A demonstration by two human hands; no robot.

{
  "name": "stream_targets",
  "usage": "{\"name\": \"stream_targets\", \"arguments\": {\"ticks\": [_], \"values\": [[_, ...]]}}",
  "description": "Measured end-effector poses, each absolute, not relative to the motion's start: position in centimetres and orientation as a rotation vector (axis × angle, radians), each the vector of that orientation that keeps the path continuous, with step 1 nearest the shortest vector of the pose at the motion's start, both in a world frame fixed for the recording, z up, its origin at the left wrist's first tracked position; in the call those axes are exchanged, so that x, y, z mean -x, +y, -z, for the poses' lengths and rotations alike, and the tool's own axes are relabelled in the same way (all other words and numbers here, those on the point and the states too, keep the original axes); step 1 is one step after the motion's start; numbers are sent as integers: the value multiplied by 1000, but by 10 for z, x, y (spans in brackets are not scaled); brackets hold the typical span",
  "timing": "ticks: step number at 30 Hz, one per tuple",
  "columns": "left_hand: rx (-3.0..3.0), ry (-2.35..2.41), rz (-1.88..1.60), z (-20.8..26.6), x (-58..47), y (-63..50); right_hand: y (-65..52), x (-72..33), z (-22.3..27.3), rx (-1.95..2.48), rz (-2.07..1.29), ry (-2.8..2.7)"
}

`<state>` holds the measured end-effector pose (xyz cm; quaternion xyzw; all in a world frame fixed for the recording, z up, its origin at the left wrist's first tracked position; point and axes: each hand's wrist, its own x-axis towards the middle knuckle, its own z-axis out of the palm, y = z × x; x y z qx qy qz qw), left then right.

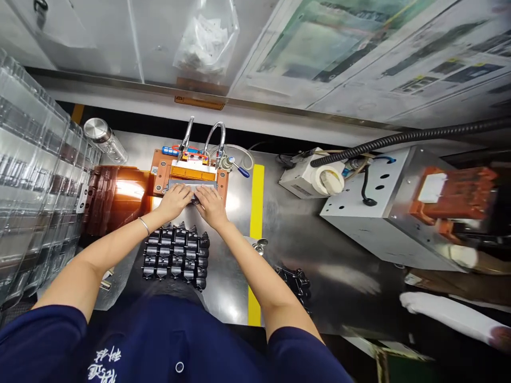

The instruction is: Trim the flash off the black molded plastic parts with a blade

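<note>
- Currently, the left hand (178,200) is resting at the front of the clamping fixture (194,172), its fingers lying bent over the grey bar (194,183)
- Just beside it, the right hand (211,205) is reaching over the same bar, its fingers spreading slightly across the front
- Both hands are covering what lies beneath the fingers, so whether either is gripping or only pressing, I cannot tell
- The grey bar is lying crosswise along the fixture's near side, in front of its orange strip
- A copper-coloured base plate (160,174) is supporting the fixture, and a blue-handled lever (242,171) is sticking out at its right
- Nearer the person's body, rows of black parts (175,254) are lying together on the metal table (229,266)
- An amber roll (130,194) is lying left of the base plate, and a bottle (104,139) is leaning behind it
- A yellow stripe (256,207) is running down the table, right of the fixture
- Far right, another person's white sleeve (447,313) is showing beside a grey machine (371,213)
</note>
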<state>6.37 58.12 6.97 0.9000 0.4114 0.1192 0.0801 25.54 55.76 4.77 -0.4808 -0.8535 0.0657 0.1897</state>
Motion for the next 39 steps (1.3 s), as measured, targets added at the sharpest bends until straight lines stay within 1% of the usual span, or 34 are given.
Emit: {"name": "stream_targets", "arguments": {"ticks": [5,11,17,19,22,24,27,30,35,39], "values": [[-2815,1140,-353,-63,-58,575,547,-258,-48,1344,-157,-2461],[-2831,1167,-300,-62,-51,584,539,-238,-41,1632,-143,-2295],[-2722,1297,-194,-65,-65,617,587,-254,-70,1783,-299,-2300],[-2684,1346,-182,-64,-72,616,605,-275,-83,1971,-273,-2247],[-2644,1434,-144,-61,-83,605,627,-309,-96,2410,-168,-2204],[-2653,1494,-97,-60,-90,597,637,-325,-99,2556,-189,-2250],[-2716,1521,-63,-59,-95,591,650,-342,-100,2564,-244,-2356],[-2765,1494,-80,-59,-92,590,670,-359,-101,2515,-228,-2475],[-2831,1472,-21,-60,-88,591,717,-385,-93,2206,-79,-2792],[-2770,1462,40,-60,-90,591,734,-388,-83,2126,-52,-2733]]}}
